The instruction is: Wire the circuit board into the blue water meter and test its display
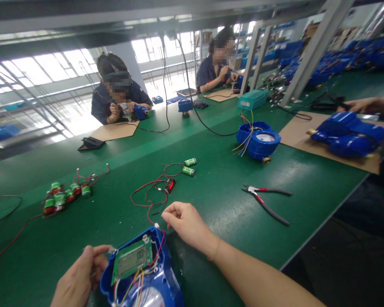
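Touching fingers (107, 251) at its corner: circuit board (132, 259).

Long green workbench (211, 200) — bright windows (51, 64) behind.

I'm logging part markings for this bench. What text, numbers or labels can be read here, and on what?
"00": on the LCD of the green circuit board in the blue housing.
Red digits glow on the small display module, too blurred to read.
Green battery cells carry print too small to read.
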{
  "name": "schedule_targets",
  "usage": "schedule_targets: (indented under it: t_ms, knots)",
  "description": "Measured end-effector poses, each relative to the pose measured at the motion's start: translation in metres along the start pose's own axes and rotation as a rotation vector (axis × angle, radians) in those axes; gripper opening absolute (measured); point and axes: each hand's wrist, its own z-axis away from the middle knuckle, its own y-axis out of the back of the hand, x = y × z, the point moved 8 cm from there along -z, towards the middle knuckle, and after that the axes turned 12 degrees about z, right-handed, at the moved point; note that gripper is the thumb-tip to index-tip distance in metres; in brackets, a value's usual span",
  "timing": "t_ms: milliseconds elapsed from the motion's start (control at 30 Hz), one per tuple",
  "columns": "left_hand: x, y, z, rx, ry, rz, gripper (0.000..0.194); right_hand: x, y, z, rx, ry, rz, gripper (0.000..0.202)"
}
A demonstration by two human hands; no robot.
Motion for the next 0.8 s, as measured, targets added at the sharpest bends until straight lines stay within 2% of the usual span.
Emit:
schedule_targets:
  t_ms: [800]
  knots:
    - [0.0015,-0.0016,0.0025,0.009,0.005,-0.004,0.061,0.0004,-0.0005,-0.0006,0.009,0.013,0.006,0.008]
